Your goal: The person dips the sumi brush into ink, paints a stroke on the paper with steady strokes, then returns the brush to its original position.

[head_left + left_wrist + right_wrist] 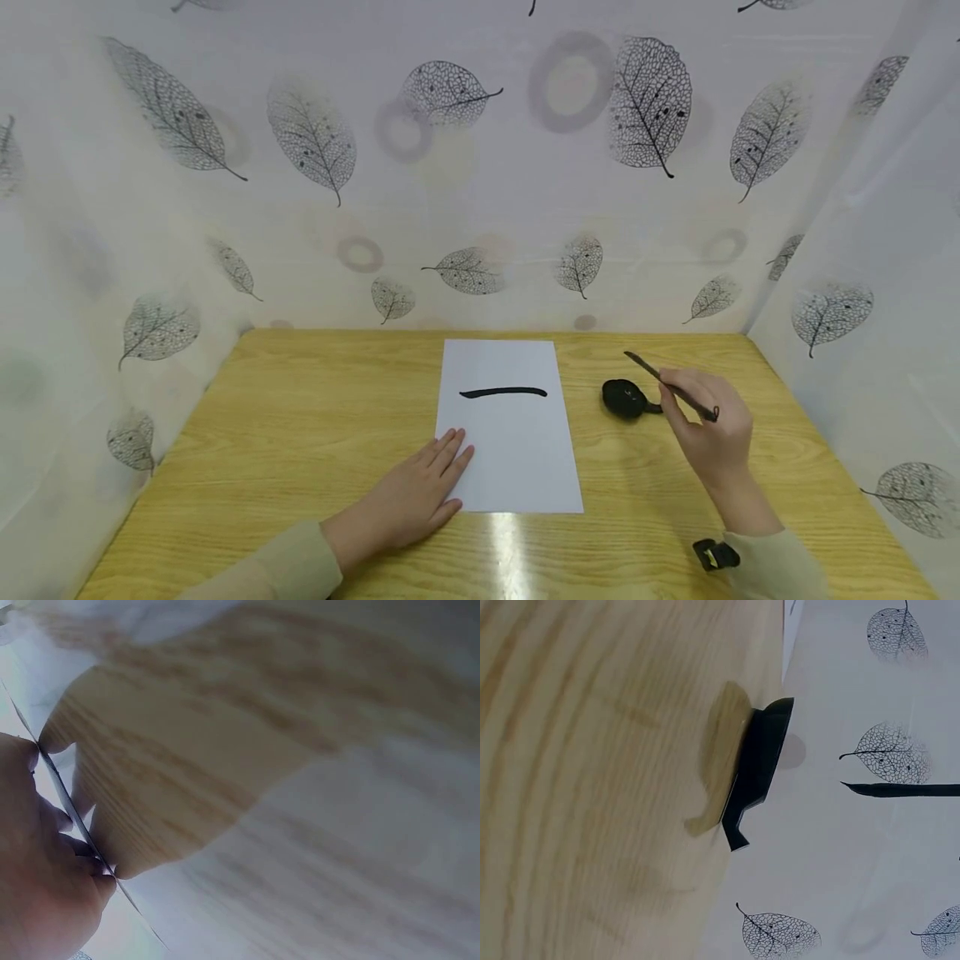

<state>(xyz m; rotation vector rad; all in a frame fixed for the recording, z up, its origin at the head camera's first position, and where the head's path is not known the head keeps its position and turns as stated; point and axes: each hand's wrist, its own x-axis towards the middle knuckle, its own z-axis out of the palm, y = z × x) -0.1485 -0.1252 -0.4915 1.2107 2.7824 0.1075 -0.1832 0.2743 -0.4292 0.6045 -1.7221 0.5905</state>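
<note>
A white sheet of paper (510,467) lies on the table with one black horizontal brush stroke (502,392) across its upper half. My left hand (420,492) rests on its lower left edge with fingers extended; in the left wrist view that hand (45,855) is seen low beside the paper's edge. My right hand (712,425) pinches a dark calligraphy brush (645,364) above the table, right of the paper. In the right wrist view the brush's pointed black tip (877,790) shows, but not the fingers. Near that hand stands a small black ink dish (624,398) with a short handle.
The glossy wooden table (322,400) mirrors the dish. A pale curtain (487,192) printed with leaves encloses its back and sides. A black strap piece (716,554) sits at the right sleeve.
</note>
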